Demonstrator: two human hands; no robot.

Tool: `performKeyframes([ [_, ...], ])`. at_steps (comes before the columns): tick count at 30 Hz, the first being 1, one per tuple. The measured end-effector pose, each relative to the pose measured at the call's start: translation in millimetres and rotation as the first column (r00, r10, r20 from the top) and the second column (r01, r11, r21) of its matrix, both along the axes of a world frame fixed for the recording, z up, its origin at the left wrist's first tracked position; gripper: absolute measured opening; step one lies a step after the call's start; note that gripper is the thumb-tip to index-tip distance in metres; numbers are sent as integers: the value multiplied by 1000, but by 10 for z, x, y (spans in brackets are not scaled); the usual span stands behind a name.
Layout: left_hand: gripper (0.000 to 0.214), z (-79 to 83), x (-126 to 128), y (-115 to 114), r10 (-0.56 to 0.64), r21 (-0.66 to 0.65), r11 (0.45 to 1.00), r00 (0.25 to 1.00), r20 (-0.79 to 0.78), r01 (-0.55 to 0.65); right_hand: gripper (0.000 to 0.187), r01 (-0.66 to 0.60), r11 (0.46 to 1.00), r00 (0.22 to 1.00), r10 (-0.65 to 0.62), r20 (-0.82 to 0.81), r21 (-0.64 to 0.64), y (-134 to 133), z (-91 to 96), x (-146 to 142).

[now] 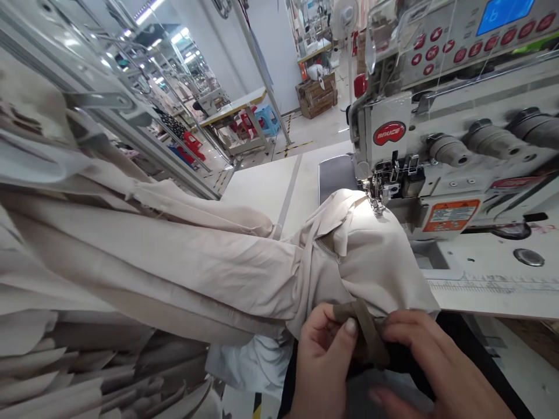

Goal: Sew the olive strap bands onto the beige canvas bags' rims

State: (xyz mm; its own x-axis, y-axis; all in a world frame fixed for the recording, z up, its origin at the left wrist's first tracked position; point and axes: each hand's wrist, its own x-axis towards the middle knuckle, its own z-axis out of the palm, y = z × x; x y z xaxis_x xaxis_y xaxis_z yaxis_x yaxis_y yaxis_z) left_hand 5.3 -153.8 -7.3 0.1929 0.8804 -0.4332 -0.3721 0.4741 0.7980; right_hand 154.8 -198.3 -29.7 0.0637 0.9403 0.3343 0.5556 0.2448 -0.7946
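A beige garment (244, 267) stretches from the left across the white table, its far end under the presser foot (376, 195) of a white sewing machine (458, 134). At the bottom centre my left hand (323, 355) pinches a narrow brown fabric strip (364, 326) between thumb and fingers. My right hand (432, 361) is closed on the same strip from the right, at the garment's near edge. Both hands sit just in front of the table's edge, over dark cloth.
Stacked beige fabric pieces (87, 372) fill the lower left. The white table (262, 186) runs ahead. The machine's control panel (476, 35) with red buttons is at upper right. A metal rack (109, 105), blue and red stools (266, 119) and a wooden crate (317, 93) stand beyond.
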Motion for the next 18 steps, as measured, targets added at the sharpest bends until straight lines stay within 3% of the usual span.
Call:
performKeyframes([
  [1,42,34,2,-28,7,30,1000,1000,-16,-6,25,-8,998,999,5,46,61,30,19,-7],
  [3,34,105,-2,-85,31,102,994,998,-62,-25,2,-63,998,997,63,-34,9,74,56,-2],
  [5,35,158,-15,-126,50,156,987,992,-113,-32,16,-185,961,952,124,-280,-204,80,73,14],
  [7,38,175,-31,-139,53,165,986,986,-160,-27,26,-332,855,844,80,-531,-398,50,44,23],
  [8,39,170,-37,-137,57,168,985,982,-178,-27,28,-373,821,806,55,-590,-432,26,12,22],
  [10,39,142,-40,-127,75,189,981,977,-201,-37,21,-363,852,831,113,-544,-378,-23,-65,7],
  [13,35,86,-32,-136,105,262,964,969,-224,-44,35,-238,959,964,214,-157,-153,-42,-116,-32],
  [15,31,60,-37,-159,137,350,936,955,-263,-38,24,-174,982,985,174,-4,-72,-4,-64,-51],
  [17,27,48,-59,-167,169,434,901,936,-308,-20,4,-178,980,982,170,-85,-88,47,25,-48],
  [18,27,48,-75,-157,164,435,900,937,-308,-15,11,-215,966,959,181,-218,-144,65,64,-37],
])
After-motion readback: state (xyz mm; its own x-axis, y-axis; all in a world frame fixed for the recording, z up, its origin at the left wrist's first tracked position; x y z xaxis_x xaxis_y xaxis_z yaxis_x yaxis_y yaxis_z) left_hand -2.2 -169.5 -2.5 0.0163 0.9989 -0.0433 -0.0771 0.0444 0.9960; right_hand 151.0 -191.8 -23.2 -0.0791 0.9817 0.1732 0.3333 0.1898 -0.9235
